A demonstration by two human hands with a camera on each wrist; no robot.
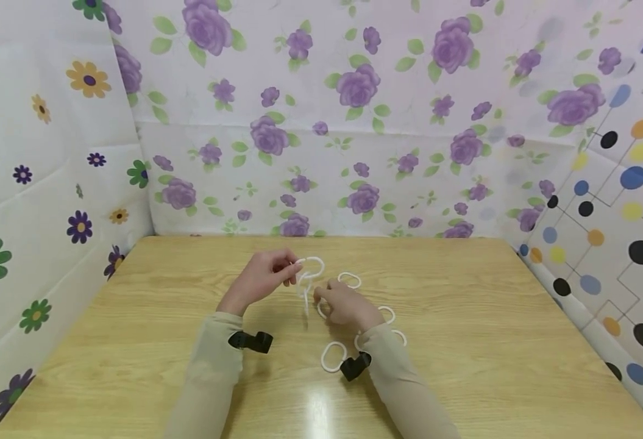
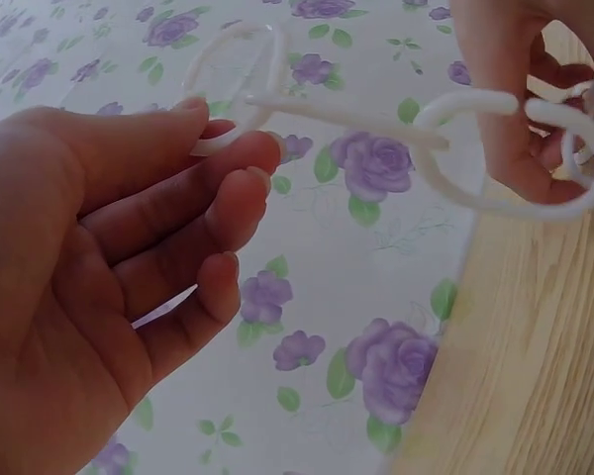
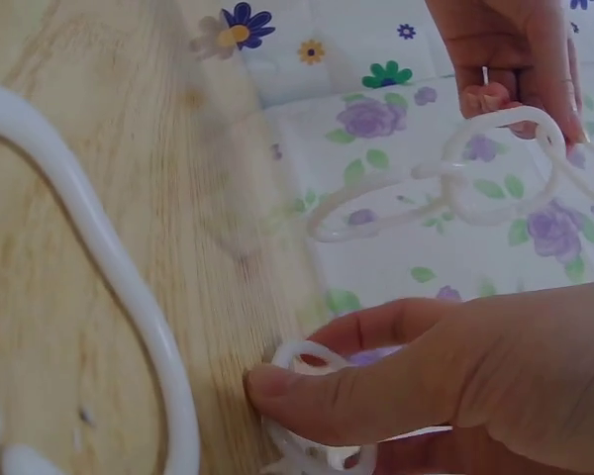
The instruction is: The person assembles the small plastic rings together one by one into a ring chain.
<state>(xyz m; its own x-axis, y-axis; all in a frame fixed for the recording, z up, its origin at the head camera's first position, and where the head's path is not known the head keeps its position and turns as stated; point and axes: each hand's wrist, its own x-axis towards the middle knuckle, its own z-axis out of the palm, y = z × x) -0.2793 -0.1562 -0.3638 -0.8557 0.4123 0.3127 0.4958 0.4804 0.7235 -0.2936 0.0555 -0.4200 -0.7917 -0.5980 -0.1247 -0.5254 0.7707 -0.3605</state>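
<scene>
Above the table, my left hand (image 1: 266,270) pinches the top of a short chain of white plastic oval links (image 1: 323,266) between thumb and fingertips. Three links hang joined below and beside the fingers; the lowest one (image 2: 544,210) shows a small gap in its loop. To the right and lower, close over the tabletop, my right hand (image 1: 348,305) pinches a separate white link (image 3: 295,348) between thumb and fingers. Part of that link is hidden behind the hand. The chain's end dangles just left of the right hand.
Several loose white links lie on the wooden table (image 1: 464,341): one (image 1: 348,274) beyond the right hand, one (image 1: 323,361) near the right wrist, others beside the right forearm. Flowered cloth (image 1: 321,164) stands behind the table, with patterned cloth at both sides.
</scene>
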